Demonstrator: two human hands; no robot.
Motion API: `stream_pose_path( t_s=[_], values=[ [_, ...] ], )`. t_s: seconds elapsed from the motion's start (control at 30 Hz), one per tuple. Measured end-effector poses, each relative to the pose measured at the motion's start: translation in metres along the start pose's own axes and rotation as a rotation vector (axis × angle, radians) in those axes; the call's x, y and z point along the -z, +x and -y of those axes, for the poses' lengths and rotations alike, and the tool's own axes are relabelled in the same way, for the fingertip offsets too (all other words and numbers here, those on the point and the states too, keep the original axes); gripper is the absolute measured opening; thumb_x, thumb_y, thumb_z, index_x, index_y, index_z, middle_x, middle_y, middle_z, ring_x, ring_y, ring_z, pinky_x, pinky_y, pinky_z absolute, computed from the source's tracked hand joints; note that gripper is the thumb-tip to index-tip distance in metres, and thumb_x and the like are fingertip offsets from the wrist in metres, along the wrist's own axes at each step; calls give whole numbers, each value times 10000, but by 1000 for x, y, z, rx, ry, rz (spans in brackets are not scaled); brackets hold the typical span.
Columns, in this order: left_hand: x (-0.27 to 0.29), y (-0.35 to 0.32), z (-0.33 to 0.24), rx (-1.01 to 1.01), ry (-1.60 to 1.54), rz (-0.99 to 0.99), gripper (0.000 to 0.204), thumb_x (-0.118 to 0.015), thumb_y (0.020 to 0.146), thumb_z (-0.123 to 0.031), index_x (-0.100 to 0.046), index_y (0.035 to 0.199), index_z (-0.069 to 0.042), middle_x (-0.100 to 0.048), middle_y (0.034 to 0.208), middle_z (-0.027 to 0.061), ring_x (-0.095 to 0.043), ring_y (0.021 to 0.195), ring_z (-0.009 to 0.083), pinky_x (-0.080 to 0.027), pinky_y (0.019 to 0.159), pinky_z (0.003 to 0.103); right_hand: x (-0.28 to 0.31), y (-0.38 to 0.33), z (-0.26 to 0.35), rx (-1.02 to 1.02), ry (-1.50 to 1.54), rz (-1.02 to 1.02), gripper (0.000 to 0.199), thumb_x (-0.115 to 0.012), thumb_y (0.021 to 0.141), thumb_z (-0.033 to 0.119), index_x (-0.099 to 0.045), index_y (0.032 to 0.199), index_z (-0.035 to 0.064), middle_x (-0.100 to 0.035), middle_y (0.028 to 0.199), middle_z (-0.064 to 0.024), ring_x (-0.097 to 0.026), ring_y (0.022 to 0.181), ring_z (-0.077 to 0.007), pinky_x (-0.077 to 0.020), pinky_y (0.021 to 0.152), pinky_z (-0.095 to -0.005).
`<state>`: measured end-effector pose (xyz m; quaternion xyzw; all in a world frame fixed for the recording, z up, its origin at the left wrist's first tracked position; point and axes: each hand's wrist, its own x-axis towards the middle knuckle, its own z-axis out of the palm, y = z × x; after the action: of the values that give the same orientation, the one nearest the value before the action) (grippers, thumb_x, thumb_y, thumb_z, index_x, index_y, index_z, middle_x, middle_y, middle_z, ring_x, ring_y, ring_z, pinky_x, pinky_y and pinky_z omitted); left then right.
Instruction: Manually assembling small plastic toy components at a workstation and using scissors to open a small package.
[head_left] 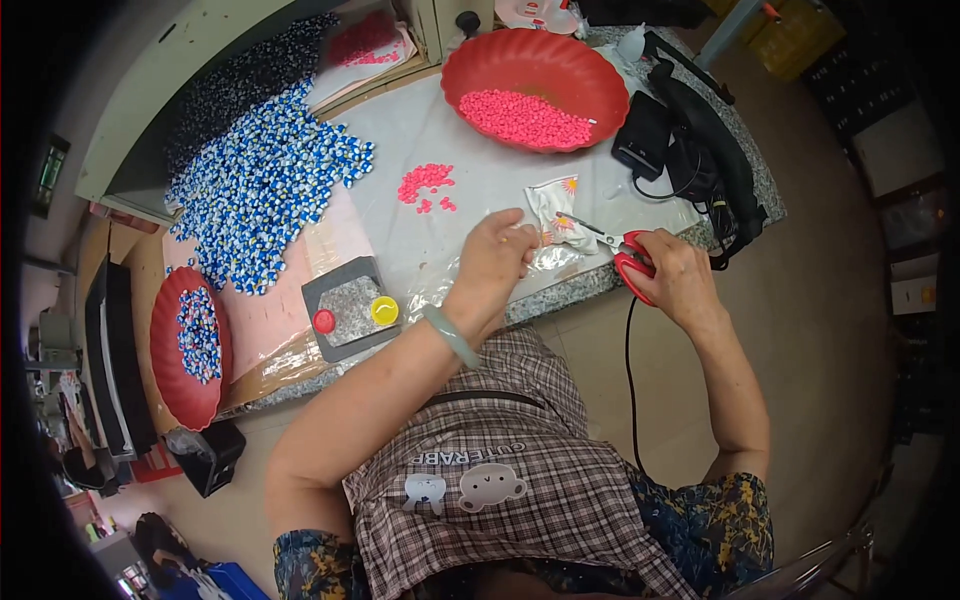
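My right hand point(675, 275) grips a pair of scissors point(626, 266) by the red handles. Their blades reach left across a small white packet point(553, 210) printed with orange and yellow sun shapes. My left hand point(495, 255) is closed, its fingertips pinching the packet's left edge; the exact grip is partly hidden. Left of the packet, small pink pieces point(425, 184) lie in a loose cluster on the white sheet. A large red fluted bowl point(480, 55) behind the packet holds many more pink pieces.
A big heap of blue-and-white pieces point(265, 180) covers the far left. A red dish point(163, 345) with similar pieces stands near left. A grey tray point(340, 271) carries red and yellow caps. Black devices point(645, 135) with cables sit at right; a black cord point(630, 370) hangs below the table edge.
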<state>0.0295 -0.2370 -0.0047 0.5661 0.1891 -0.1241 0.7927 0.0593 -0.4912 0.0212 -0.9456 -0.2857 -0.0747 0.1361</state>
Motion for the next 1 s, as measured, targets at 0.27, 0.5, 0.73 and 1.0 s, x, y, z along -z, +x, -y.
stream_pose_path(
  t_s=[0.27,0.5,0.73,1.0],
  values=[
    [-10,15,-5,-670,1194,-120,169,-693,829,-121,-703,942,4,-667,932,205,-655,879,394,-519,775,476,-8,-5,-4,40,19,-48,309,-803,777,163,-675,1029,38,-692,895,-103,-683,696,-284,-559,634,-382],
    [-2,32,10,-708,910,-153,138,-680,839,-116,-702,910,1,-679,883,172,-655,791,320,-512,749,408,-17,-8,7,31,183,-98,340,-818,750,110,-664,1036,10,-685,893,-112,-687,698,-265,-561,618,-350],
    [-3,25,9,-321,315,30,125,-600,948,-76,-668,970,26,-637,736,49,-548,615,124,-457,593,262,-24,-1,17,65,222,-160,342,-818,745,89,-655,1031,-3,-679,892,-117,-675,683,-256,-558,609,-345],
    [1,24,12,-113,-209,143,157,-528,989,-57,-663,1037,6,-660,823,13,-502,633,52,-413,576,198,-27,7,32,34,262,-178,343,-811,747,91,-643,1035,5,-663,876,-129,-672,707,-275,-546,613,-359]
  ],
)
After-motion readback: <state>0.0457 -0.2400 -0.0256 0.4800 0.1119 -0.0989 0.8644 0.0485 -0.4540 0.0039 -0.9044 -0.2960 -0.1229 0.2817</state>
